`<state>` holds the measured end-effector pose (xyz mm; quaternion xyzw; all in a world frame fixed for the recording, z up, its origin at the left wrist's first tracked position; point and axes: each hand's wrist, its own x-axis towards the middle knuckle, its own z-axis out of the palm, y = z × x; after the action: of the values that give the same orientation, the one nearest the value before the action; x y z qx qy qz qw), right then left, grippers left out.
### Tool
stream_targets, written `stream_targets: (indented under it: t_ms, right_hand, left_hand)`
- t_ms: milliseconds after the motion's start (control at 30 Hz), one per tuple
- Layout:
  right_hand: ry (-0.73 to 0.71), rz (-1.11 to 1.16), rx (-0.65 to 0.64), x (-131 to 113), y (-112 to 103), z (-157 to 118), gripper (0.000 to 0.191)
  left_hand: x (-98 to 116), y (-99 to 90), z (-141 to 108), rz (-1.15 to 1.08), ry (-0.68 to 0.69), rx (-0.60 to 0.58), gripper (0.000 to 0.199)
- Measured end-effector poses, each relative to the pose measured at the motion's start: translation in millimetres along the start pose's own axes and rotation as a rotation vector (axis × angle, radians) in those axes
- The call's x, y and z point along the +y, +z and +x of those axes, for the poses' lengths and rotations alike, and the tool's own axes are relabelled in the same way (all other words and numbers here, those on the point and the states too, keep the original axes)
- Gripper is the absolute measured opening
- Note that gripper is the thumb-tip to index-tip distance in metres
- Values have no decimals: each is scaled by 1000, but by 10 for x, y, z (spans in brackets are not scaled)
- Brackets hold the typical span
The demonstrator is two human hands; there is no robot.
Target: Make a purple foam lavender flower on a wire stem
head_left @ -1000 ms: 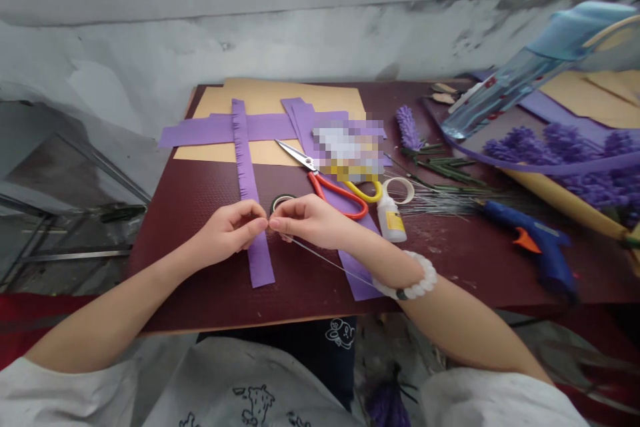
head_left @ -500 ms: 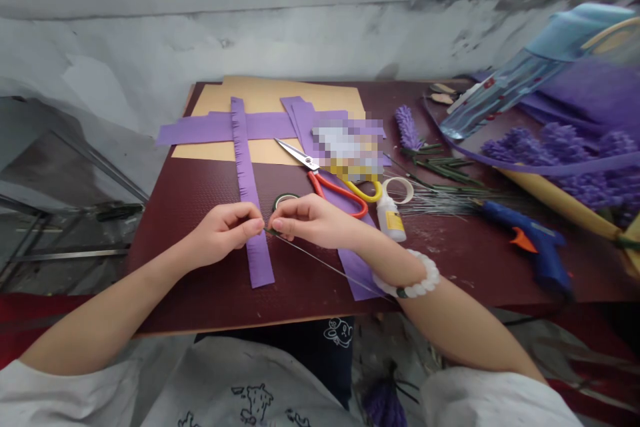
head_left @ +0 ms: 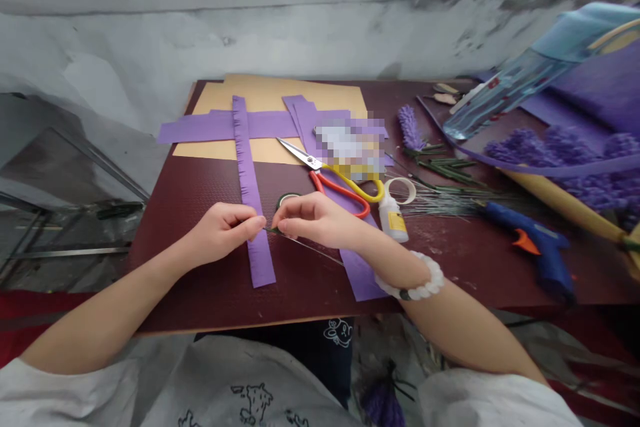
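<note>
Wire (head_left: 313,245) with a little green bit (head_left: 273,229) on its end is what's being worked on here, sitting just over the ruffled purple paper strip (head_left: 256,260), toward the front edge of the surface (head_left: 190,240). Right hand (head_left: 315,219) has the tip pinched tight between its fingers (head_left: 283,215), the rest loosely curled, while the left hand (head_left: 220,235) comes in from the other side with its fingers (head_left: 253,221) pressed together right by the tip, though I can't tell if they're actually gripping it. Pro tip, I'd keep the pinch this close to the end, since thin wire gets wobbly otherwise. Scissors (head_left: 340,190) and a roll of green tape (head_left: 286,199) sit just past the hands.
</note>
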<state>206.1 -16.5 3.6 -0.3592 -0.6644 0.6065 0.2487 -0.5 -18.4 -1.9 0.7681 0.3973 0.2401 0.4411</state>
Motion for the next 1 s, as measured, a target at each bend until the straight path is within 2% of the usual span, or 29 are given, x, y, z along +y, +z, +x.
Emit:
stream_targets:
  t_ms: [300, 633, 733, 800, 867, 1000]
  right_hand:
    - [31, -4, 4, -44, -11, -19, 11]
    - [6, -71, 29, -8, 5, -3, 14]
    - [18, -87, 40, 20, 5, 7, 16]
    - [34, -72, 49, 31, -3, 7, 16]
    - [42, -48, 59, 37, -14, 8, 17]
    - [50, 34, 58, 47, -19, 17, 17]
  left_hand:
    - [-26, 9, 9, -134, -7, -27, 53]
    - [-91, 24, 13, -101, -84, 65, 63]
    - [-104, 29, 10, -164, -110, 27, 67]
    - [-93, 30, 3, -234, -101, -37, 64]
    - [-68, 36, -6, -303, -104, -76, 53]
    - [-32, 66, -12, -338, -137, -21, 37]
